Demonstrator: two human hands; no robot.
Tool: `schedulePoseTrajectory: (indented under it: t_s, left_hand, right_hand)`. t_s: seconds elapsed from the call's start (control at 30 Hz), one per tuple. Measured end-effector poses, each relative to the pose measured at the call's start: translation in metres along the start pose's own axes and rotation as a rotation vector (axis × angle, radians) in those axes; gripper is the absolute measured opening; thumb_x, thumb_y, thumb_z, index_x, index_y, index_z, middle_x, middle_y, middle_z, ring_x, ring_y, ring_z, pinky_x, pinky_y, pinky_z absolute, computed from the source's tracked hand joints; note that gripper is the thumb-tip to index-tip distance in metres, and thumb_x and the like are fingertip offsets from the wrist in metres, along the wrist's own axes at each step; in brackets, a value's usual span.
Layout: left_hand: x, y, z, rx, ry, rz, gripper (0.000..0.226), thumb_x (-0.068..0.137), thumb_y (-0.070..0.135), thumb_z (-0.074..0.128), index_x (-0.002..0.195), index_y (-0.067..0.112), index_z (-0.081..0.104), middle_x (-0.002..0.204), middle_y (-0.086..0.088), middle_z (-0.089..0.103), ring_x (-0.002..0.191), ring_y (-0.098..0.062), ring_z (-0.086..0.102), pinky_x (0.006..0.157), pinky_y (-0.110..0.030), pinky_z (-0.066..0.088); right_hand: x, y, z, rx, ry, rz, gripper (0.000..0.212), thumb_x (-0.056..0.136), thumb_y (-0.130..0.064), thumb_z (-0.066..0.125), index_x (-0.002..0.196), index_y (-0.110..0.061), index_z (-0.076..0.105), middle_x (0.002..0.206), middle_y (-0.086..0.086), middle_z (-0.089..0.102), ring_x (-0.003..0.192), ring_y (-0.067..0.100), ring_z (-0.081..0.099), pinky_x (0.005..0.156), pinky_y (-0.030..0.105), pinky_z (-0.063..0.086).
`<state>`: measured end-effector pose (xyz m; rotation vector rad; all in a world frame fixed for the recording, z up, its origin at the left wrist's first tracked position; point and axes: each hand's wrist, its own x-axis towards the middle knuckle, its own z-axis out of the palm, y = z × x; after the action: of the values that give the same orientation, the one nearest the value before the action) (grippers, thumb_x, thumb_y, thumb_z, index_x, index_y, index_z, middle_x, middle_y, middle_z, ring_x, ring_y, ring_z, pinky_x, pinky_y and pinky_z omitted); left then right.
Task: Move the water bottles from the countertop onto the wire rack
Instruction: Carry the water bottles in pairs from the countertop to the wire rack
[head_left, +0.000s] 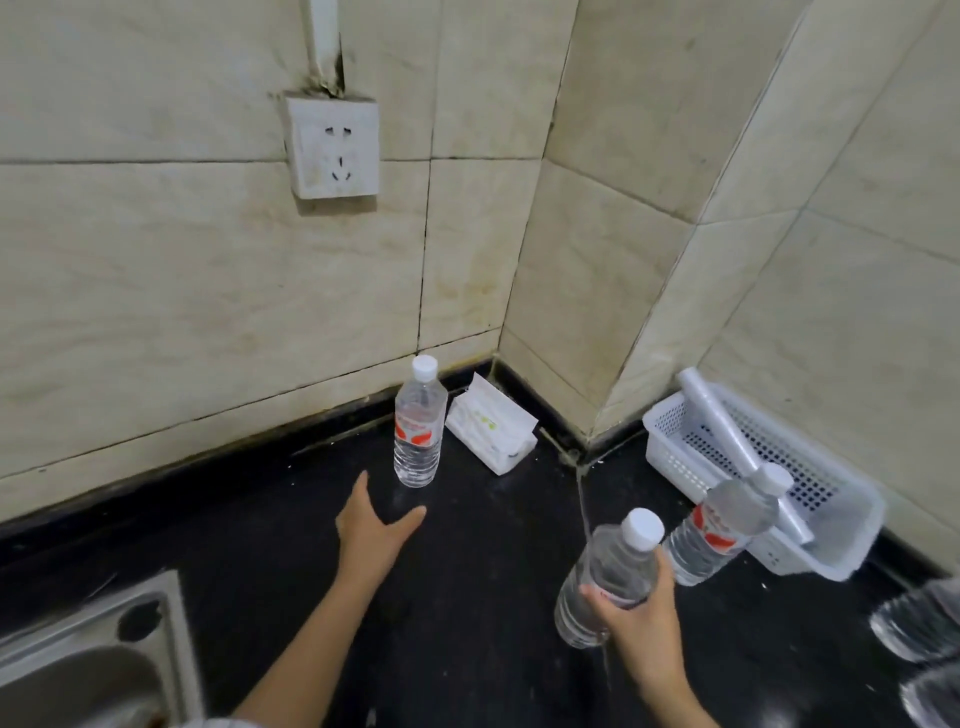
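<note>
A clear water bottle (418, 422) with a white cap and red label stands upright on the black countertop (270, 519) near the back wall. My left hand (375, 530) is open just in front of it, fingers apart, not touching it. My right hand (638, 613) grips a second bottle (605, 577) around its middle. A third bottle (719, 530) stands right behind that one, against a white basket. More clear bottles (917, 629) show blurred at the right edge. No wire rack is in view.
A white plastic basket (841, 525) holding a white roll (727, 431) sits by the right wall. A white tissue pack (491, 423) lies in the corner. A steel sink (88, 654) is at the lower left. A wall socket (332, 148) is mounted above the counter.
</note>
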<state>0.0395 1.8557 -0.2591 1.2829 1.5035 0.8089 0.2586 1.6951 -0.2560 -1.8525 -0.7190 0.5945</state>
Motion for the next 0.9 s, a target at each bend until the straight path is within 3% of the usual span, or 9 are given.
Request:
schedulePoseTrajectory:
  t_s: [0.17,0.3,0.47,0.57,0.67,0.8,0.9]
  left_hand:
    - [0.056,0.033,0.03,-0.034,0.011,0.087,0.11,0.063,0.022,0.082,0.146,0.017,0.011,0.152,-0.01,0.025,0.141,-0.028,0.022,0.114,-0.048,0.025]
    - [0.091,0.048,0.044,-0.094,0.089,0.074,0.12,0.056,0.028,0.085,0.146,0.025,0.007,0.147,-0.01,0.036,0.134,-0.029,0.037,0.108,-0.055,0.033]
    - [0.1,0.051,0.059,-0.071,0.177,0.02,0.098,0.066,0.027,0.079,0.143,0.02,0.018,0.138,-0.014,0.048,0.123,-0.035,0.048,0.103,-0.052,0.038]
    - [0.094,0.048,0.057,-0.083,0.177,0.042,0.074,0.069,0.024,0.078,0.128,0.011,0.037,0.129,-0.014,0.053,0.117,-0.034,0.052,0.098,-0.044,0.043]
    - [0.084,0.041,0.05,-0.09,0.09,0.096,0.071,0.068,0.019,0.079,0.126,0.011,0.04,0.129,-0.012,0.054,0.117,-0.03,0.053,0.098,-0.042,0.043]
    - [0.057,0.033,0.044,0.009,0.017,0.15,0.069,0.066,0.015,0.08,0.124,0.014,0.042,0.116,-0.006,0.057,0.111,-0.028,0.055,0.094,-0.036,0.043]
    - [0.039,0.033,0.041,0.045,-0.067,0.152,0.065,0.065,0.017,0.08,0.121,0.015,0.046,0.104,-0.002,0.057,0.105,-0.03,0.058,0.091,-0.038,0.046]
  right_hand:
    - [0.039,-0.009,0.017,0.004,-0.063,-0.001,0.07,0.062,0.004,0.078,0.117,-0.021,0.042,0.102,-0.004,0.059,0.09,0.008,0.059,0.079,0.026,0.047]
    - [0.064,-0.017,0.03,-0.035,-0.092,0.025,0.071,0.053,-0.022,0.079,0.115,-0.02,0.044,0.099,-0.004,0.061,0.09,0.015,0.061,0.079,0.029,0.047]
    - [0.067,-0.018,0.027,-0.016,-0.075,0.041,0.07,0.056,-0.021,0.078,0.113,-0.027,0.037,0.098,-0.013,0.055,0.088,0.005,0.057,0.077,0.024,0.044]
    - [0.061,-0.01,0.02,0.035,-0.053,0.015,0.067,0.066,-0.001,0.077,0.114,-0.023,0.036,0.098,-0.01,0.054,0.086,0.006,0.057,0.068,0.013,0.046]
    - [0.056,-0.004,0.015,0.063,-0.034,-0.008,0.068,0.064,0.007,0.075,0.115,-0.019,0.036,0.098,-0.007,0.054,0.084,0.005,0.059,0.068,0.004,0.046]
    - [0.042,-0.002,0.01,0.077,-0.075,-0.009,0.082,0.048,-0.018,0.078,0.119,-0.017,0.038,0.102,-0.006,0.056,0.085,-0.007,0.06,0.074,0.009,0.048]
    - [0.029,-0.003,0.005,0.064,-0.102,0.018,0.079,0.04,-0.032,0.075,0.112,-0.033,0.041,0.103,-0.006,0.059,0.09,0.006,0.062,0.08,0.023,0.05]
